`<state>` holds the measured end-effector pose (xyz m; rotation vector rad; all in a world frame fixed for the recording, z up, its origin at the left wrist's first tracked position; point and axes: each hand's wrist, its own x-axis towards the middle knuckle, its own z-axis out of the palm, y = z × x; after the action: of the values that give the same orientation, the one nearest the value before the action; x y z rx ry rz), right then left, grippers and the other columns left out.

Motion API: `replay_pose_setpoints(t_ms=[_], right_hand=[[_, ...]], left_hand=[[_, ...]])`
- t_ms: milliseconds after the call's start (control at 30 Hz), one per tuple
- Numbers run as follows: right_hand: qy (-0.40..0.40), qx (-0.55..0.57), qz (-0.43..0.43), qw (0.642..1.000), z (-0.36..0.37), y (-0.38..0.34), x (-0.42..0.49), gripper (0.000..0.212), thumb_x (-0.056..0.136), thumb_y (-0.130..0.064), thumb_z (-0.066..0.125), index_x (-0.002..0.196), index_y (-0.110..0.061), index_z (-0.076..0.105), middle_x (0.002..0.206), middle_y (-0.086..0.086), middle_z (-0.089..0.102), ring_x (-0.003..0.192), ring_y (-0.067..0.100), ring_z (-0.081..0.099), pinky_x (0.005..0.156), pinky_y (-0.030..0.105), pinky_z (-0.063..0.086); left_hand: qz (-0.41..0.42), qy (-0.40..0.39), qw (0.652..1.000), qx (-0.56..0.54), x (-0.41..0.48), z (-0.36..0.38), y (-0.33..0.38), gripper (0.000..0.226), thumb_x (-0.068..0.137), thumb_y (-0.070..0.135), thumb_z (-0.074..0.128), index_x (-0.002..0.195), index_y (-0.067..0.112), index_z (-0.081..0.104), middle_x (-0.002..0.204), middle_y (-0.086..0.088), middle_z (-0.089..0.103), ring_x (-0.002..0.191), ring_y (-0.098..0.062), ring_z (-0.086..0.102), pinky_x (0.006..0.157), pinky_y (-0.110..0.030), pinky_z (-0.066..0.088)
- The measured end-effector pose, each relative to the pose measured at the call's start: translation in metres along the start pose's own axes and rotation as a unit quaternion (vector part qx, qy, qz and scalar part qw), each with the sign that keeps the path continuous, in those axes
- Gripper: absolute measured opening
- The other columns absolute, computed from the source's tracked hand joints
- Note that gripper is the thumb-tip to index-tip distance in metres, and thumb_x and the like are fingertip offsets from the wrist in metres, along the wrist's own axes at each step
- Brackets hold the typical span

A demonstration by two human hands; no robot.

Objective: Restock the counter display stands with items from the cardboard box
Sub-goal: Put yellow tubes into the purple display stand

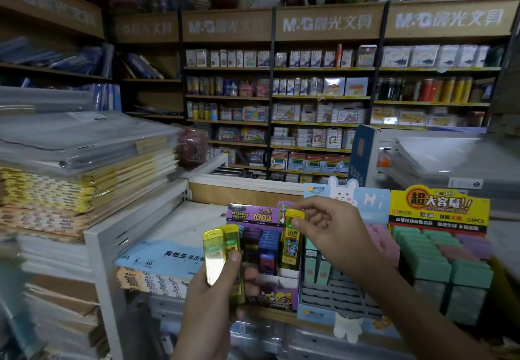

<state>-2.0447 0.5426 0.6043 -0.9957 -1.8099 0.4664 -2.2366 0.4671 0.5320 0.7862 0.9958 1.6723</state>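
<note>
Head view, at the stationery counter: your right hand [334, 227] pinches the cap end of a yellow lead case [291, 247] between thumb and forefinger, holding it upright over the right-hand column of the purple Ultraman display stand [253, 214], a fingertip hold that leaves the body of the case free to slide down into its slot. Your left hand [213, 297] is wrapped around two more yellow cases [222, 252], thumb pressed across their fronts, and waits just beside the stand's left edge, apparently as a ready supply so the other hand need not travel far. Dark purple and blue cases [268, 247] already fill the middle columns; white slots near the front look unfilled, so the restock seems partway through. The cardboard box is not in view. To the right of the stand sits a pale blue rabbit-topped stand [346, 191] with many bare slots, and beyond it a yellow-headed stand [439, 207] packed with green and pink packs. A blue loose-leaf paper pack [174, 258] lies left of the stands, wrapped notebook stacks [84, 185] rise beyond it, and stocked wall shelves [323, 98] close the background.
</note>
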Motion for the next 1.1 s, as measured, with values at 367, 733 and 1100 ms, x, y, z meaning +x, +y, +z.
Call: replay_pose_setpoints(t_ms=[367,733,1100], right_hand=[[-0.011,-0.046,-0.021,0.999,0.002,0.008,-0.002,0.019,0.082,-0.014,0.081,0.099,-0.021,0.076,0.077,0.008,0.065,0.063,0.007,0.046,0.059,0.014,0.043],[-0.038,-0.237,-0.11,0.965,0.015,0.024,-0.008,0.022,0.075,-0.03,0.085,0.093,-0.024,0.072,0.094,-0.014,0.049,0.093,0.004,0.042,0.081,0.019,0.036],[-0.028,-0.281,-0.122,0.952,0.017,0.021,-0.013,0.028,0.074,-0.034,0.084,0.094,-0.021,0.069,0.097,-0.009,0.051,0.097,0.012,0.043,0.085,0.029,0.038]], left_hand=[[0.004,-0.01,1.0,0.008,0.005,0.0,-0.006,0.06,0.072,0.048,0.071,0.106,0.0,0.062,0.062,-0.006,0.058,0.044,-0.015,0.045,0.033,-0.018,0.026],[-0.019,-0.029,0.999,-0.026,0.006,0.002,-0.007,0.052,0.081,0.051,0.064,0.1,0.002,0.067,0.064,-0.013,0.059,0.042,-0.017,0.045,0.033,-0.014,0.025],[-0.046,-0.055,0.996,-0.051,0.004,-0.001,-0.009,0.026,0.099,0.023,0.046,0.103,0.001,0.061,0.064,-0.016,0.057,0.04,-0.019,0.039,0.034,-0.011,0.024]])
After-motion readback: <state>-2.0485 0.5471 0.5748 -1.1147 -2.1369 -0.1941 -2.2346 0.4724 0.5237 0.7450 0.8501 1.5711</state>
